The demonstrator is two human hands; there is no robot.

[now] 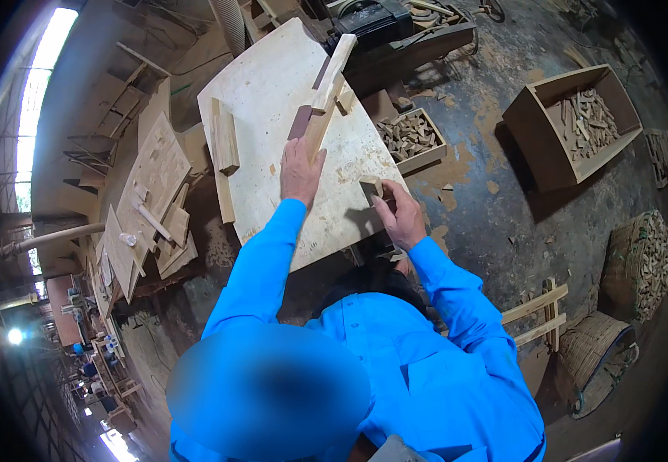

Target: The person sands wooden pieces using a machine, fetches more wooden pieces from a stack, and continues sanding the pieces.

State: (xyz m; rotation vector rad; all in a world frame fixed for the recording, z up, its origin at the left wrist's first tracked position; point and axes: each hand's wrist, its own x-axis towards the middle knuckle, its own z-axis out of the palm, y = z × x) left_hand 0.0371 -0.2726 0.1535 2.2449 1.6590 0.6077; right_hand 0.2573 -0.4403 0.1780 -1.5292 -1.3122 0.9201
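Note:
My left hand (299, 173) lies over the near end of a long wooden strip (320, 127), fingers on one side and thumb on the other. A dark brown piece (300, 122) sits against the strip's left side, and a small wood block (345, 102) sits at its right. Near the right edge of the pale tabletop (261, 73), my right hand (403, 219) pinches a short wood block (370, 186) between thumb and fingers. The block's shadow falls on the tabletop; whether it touches the surface, I cannot tell.
Wooden battens (224, 146) lie along the table's left side. Right of the table stand a shallow tray (430, 156) and a large wooden box (530, 131), both holding wood offcuts. A dark machine (372, 27) is at the back; woven baskets (592, 346) stand at right.

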